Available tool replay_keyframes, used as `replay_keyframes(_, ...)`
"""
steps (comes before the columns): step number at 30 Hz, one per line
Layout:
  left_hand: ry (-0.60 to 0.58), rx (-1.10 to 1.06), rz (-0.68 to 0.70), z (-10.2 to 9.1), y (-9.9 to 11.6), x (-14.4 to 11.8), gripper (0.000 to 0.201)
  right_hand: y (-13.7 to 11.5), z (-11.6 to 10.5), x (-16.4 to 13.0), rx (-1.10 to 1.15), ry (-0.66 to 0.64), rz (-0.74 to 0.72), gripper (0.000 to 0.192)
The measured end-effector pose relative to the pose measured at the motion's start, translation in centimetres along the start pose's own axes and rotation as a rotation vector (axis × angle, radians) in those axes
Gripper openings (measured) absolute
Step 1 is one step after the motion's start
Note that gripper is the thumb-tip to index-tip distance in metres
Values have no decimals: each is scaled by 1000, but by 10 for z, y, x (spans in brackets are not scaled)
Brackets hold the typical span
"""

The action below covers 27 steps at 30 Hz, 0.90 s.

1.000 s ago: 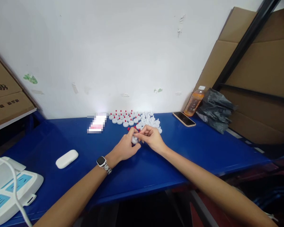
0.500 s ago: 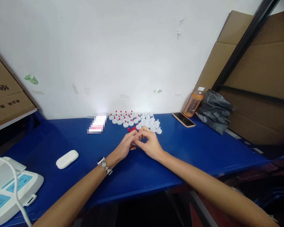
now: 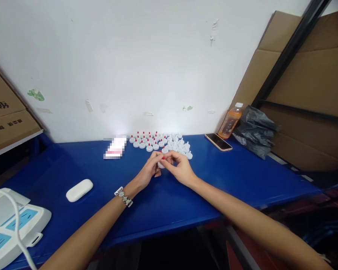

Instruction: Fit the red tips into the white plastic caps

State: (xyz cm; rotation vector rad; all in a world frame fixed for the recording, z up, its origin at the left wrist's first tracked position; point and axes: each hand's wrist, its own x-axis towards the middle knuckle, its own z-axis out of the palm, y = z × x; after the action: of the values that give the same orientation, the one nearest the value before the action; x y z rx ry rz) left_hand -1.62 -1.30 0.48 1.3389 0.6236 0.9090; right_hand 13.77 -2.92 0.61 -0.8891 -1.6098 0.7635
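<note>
My left hand and my right hand meet over the blue table, fingertips together. Between them sits a small white cap with a red tip pinched on top; the left fingers hold the white cap and the right fingers hold the red tip. Just behind the hands lies a cluster of several white caps with red tips on the left and plain white caps on the right. My left wrist wears a watch.
A white oval case lies at the left. A white and blue device with a cable sits at the near left corner. A phone, an orange drink bottle and a black bag stand at the back right. Cardboard boxes flank both sides.
Both hands dipped to the table near the loose red tips half a second ago, then lifted slightly; a red tip now shows between the fingertips on the white cap.
</note>
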Motion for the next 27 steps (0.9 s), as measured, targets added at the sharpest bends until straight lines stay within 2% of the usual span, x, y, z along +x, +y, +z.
replay_keyframes(3, 117, 91, -5, -9, 0, 3, 43, 3, -9, 8, 34, 39, 39, 22)
replay_keyframes(6, 206, 241, 16, -16, 0, 4, 44, 10, -22, 24, 25, 85, 59, 25)
replay_keyframes(13, 188, 589, 72, -17, 1, -1, 39, 38, -46, 91, -163, 60, 93, 21)
replay_keyframes(17, 158, 689, 79, -13, 4, -4, 37, 48, -39, 132, -374, 14, 151, 14)
replay_keyframes(20, 148, 706, 64, -11, 7, -5, 37, 50, -29, 154, -561, -77, 145, 14)
replay_keyframes(24, 137, 721, 47, -10, 10, -6, 36, 53, -18, 167, -828, -248, 102, 13)
replay_keyframes(27, 127, 734, 46, -11, 11, -7, 36, 57, -17, 168, -961, -318, 65, 13)
